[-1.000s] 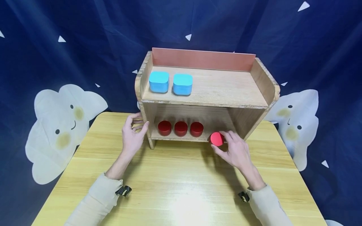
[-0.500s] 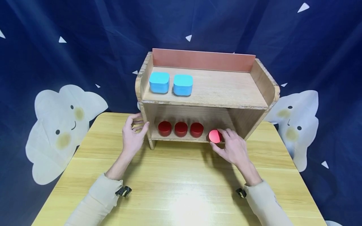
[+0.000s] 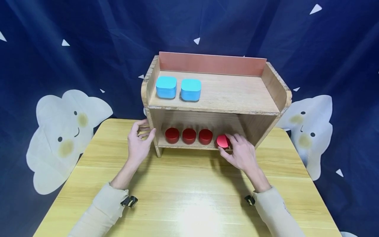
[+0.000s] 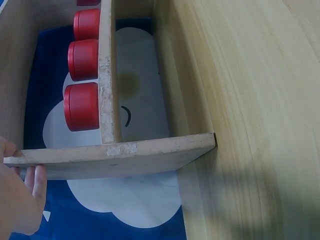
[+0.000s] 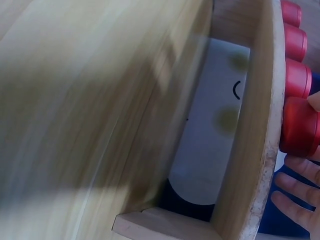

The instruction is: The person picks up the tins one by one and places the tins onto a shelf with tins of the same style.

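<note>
My right hand (image 3: 240, 153) grips a round red tin (image 3: 222, 141) between thumb and fingers, at the right end of a row on the lower shelf. In the right wrist view the gripped tin (image 5: 299, 127) sits right at the shelf's front edge, slightly tilted. To its left stand three more red tins, the nearest red tin (image 3: 205, 136) close beside it. My left hand (image 3: 139, 141) holds the left side panel of the wooden shelf unit (image 3: 213, 111), thumb on the front edge and fingers behind it. The left wrist view shows that side panel (image 4: 115, 157) between thumb and fingers.
Two light blue lidded boxes, a left box (image 3: 166, 87) and a right box (image 3: 190, 89), stand on the upper shelf's left half. The unit stands toward the back of a wooden table (image 3: 177, 184). Behind hangs a dark blue curtain (image 3: 118, 49) with cloud prints.
My right hand has moved the gripped red tin left and a little back, closer to the row of tins. My left hand stays on the side panel.
</note>
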`<action>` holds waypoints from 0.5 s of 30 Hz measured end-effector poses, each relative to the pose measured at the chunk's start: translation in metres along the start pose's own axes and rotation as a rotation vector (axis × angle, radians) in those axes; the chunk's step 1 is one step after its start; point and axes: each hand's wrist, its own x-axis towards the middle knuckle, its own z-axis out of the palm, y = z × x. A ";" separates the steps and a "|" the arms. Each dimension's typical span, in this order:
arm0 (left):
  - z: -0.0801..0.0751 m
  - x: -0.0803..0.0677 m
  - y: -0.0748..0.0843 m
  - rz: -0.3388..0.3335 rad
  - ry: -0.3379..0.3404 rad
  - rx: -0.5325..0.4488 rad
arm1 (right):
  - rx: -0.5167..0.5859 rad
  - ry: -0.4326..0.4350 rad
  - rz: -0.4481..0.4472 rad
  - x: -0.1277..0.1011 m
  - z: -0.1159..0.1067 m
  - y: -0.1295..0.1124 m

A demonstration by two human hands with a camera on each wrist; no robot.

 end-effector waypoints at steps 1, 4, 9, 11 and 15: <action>0.000 0.000 0.000 -0.001 0.000 0.001 | -0.003 0.000 0.000 0.000 0.001 0.000; 0.000 0.000 0.000 -0.004 -0.001 -0.002 | -0.009 -0.001 0.003 0.001 0.002 0.001; 0.000 0.000 0.001 -0.005 0.002 0.000 | -0.009 0.010 -0.003 0.002 0.004 0.000; 0.000 -0.001 0.002 -0.006 0.003 0.001 | -0.008 0.019 -0.006 0.002 0.005 0.001; 0.000 -0.001 0.003 -0.010 0.003 -0.001 | -0.007 0.038 -0.011 0.002 0.006 0.001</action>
